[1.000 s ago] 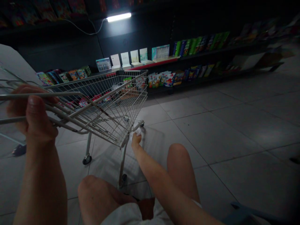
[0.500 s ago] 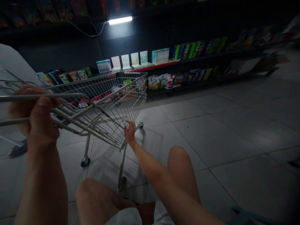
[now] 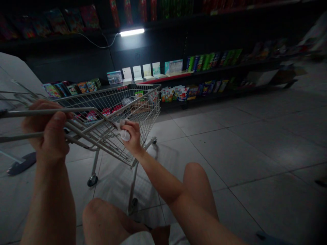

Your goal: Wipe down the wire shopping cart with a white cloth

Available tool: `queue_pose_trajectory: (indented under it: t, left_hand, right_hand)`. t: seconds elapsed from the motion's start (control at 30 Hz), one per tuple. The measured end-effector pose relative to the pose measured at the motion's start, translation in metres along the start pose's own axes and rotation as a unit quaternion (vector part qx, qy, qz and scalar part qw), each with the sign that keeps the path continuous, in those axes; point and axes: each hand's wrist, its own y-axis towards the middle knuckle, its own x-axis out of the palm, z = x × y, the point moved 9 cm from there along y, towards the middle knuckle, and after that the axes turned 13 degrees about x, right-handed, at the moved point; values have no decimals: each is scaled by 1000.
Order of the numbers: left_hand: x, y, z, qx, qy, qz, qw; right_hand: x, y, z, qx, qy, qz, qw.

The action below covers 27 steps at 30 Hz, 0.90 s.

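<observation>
A metal wire shopping cart (image 3: 143,102) stands on the tiled floor in front of my bare knees. My left hand (image 3: 47,131) is closed round the cart's handle bars at the left. My right hand (image 3: 131,134) is closed on a small white cloth (image 3: 124,133) and presses it against the cart's right side rail, about halfway along the basket. Some small coloured packs lie inside the basket.
Dark shelving with rows of coloured books and packs (image 3: 176,92) runs behind the cart, lit by a tube lamp (image 3: 132,32). Grey floor tiles (image 3: 242,143) spread to the right. A dark shoe-like shape (image 3: 17,164) lies on the floor at the left.
My right hand with the white cloth has moved up from the cart's lower front corner, along the side, to the right rail. My left hand keeps its grip on the handle.
</observation>
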Motion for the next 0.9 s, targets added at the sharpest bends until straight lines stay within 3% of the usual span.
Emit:
queue_pose_trajectory:
  t: [0.1,0.17,0.2,0.27,0.37,0.43,0.5,0.53,0.6,0.67,0.7,0.8,0.83,0.9]
  left_hand:
    - [5,5,13,97,-22,-30,995]
    - [4,6,14,106,-30,-28,993]
    - [3,6,13,106,-31,-24,994]
    - [2,5,12,102,-25,-19,994]
    - [2,5,12,99,-6,-28,995]
    - [1,4,11,91,2,-32,995]
    - [0,4,10,82,4,-37,996]
    - [0,5,10,79,3,-42,996]
    - [2,5,10,75,-1,-53,996]
    - [3,5,11,74,-10,-56,996]
    - [3,6,12,78,-15,-52,995]
    - [2,6,13,90,-23,-39,995]
    - [1,6,13,92,-24,-37,995]
    - [1,7,11,91,-25,-41,995]
  right_hand:
    - [-9,-32,61,78,-40,-11,996]
    - [-16,-40,86,140,-62,-25,988]
    - [-19,-38,85,154,-64,-27,986]
    - [-25,-22,56,129,-48,-14,990]
    - [-20,13,-13,-6,-6,-18,1000]
    - [-4,31,-39,-104,-6,-62,993]
    - [9,44,-35,-144,-21,-89,985]
    - [11,51,-25,-132,-28,-80,988]
    - [4,62,-4,-70,-35,-18,997]
    - [-3,62,-1,-40,-25,29,998]
    - [-1,60,-8,-56,-23,18,998]
    - [17,55,-33,-155,-46,-98,982]
    - [20,59,-32,-172,-57,-121,976]
    - [13,80,-15,-152,-72,-100,981]
